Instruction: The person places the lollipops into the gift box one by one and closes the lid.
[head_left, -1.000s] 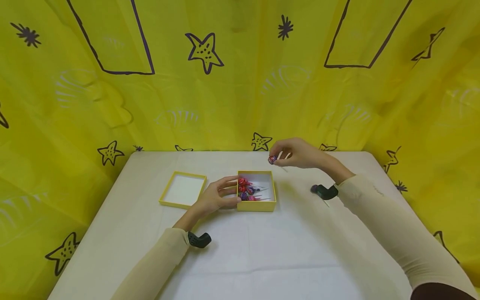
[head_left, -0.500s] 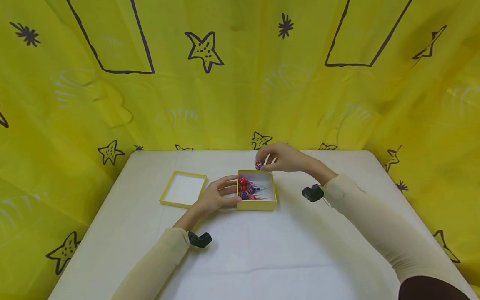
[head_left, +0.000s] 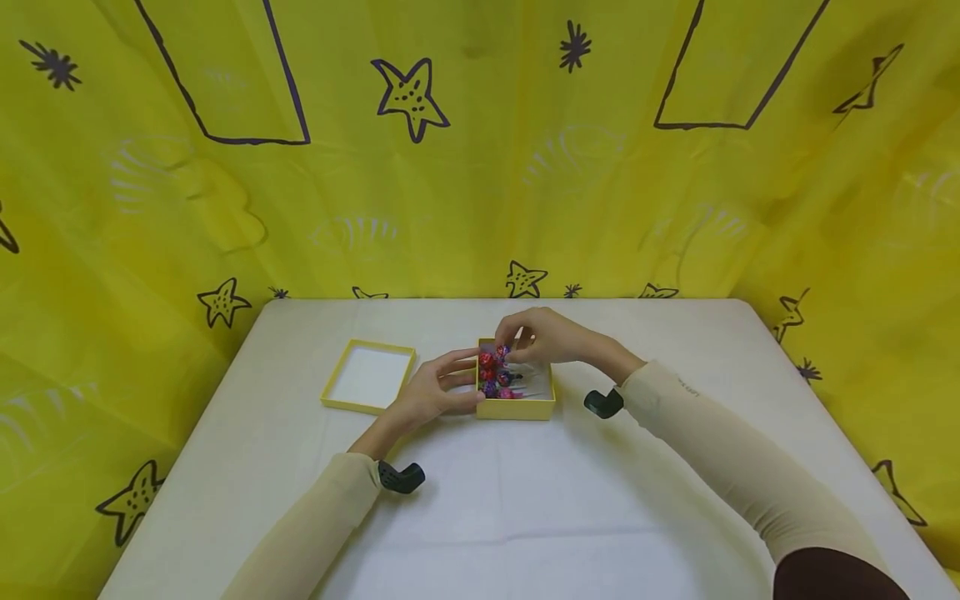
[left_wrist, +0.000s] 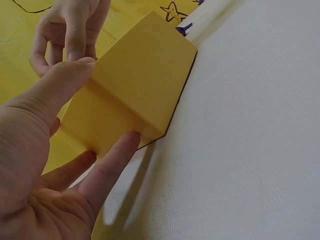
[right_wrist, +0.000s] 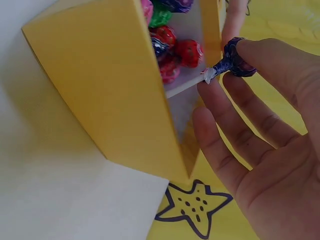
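Note:
In the head view my left hand (head_left: 431, 396) rests against the left wall of a yellow box (head_left: 517, 409), fingers spread and thumb at the front corner. The left wrist view has those fairly straight fingers touching the box's side. Over the box, my right hand (head_left: 547, 337) pinches a wrapped lollipop (right_wrist: 239, 57) by its dark blue-purple head. Its white stick crosses the box rim in the right wrist view. Inside lie several lollipops (right_wrist: 189, 53) in red, pink, green and purple wrappers, heads toward the left wall in the head view.
Left of the box lies its yellow-edged white lid (head_left: 367, 377), inner side up. Another lollipop (left_wrist: 183, 29) lies on the white tablecloth beyond the box in the left wrist view. A yellow patterned curtain (head_left: 465, 192) hangs behind the table.
My right hand has carried the lollipop left and down, from beyond the box's far right corner to over its opening. The left hand has stayed at the box.

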